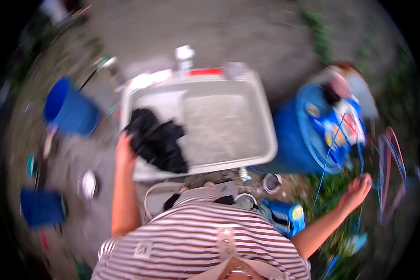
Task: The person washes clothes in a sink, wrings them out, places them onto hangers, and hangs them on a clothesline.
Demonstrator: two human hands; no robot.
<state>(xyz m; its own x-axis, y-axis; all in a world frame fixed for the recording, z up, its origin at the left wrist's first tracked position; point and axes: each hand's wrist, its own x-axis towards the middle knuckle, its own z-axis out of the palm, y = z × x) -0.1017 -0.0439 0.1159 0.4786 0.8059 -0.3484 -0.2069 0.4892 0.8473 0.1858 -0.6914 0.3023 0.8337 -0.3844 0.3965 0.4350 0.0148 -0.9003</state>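
A dark, crumpled black garment [158, 142] lies over the left part of a white wash sink [268, 140] with cloudy water in its basin. At the sink's left rim, my left hand [125, 148] grips the garment's edge, its fingertips partly hidden and blurred. Stretched out to the right, my right hand [357, 189] is closed around thin blue and pink clothes hangers [388, 172]. These hang on both sides of the hand and are smeared by motion. One blue hanger reaches across in front of the blue barrel.
A blue barrel [291, 135] right of the sink carries blue-and-white packets [338, 128]. Blue buckets [72, 107] and a pale bowl [88, 184] are on the ground at left. Close to my body are a blue container [284, 217] and a small cup [272, 183].
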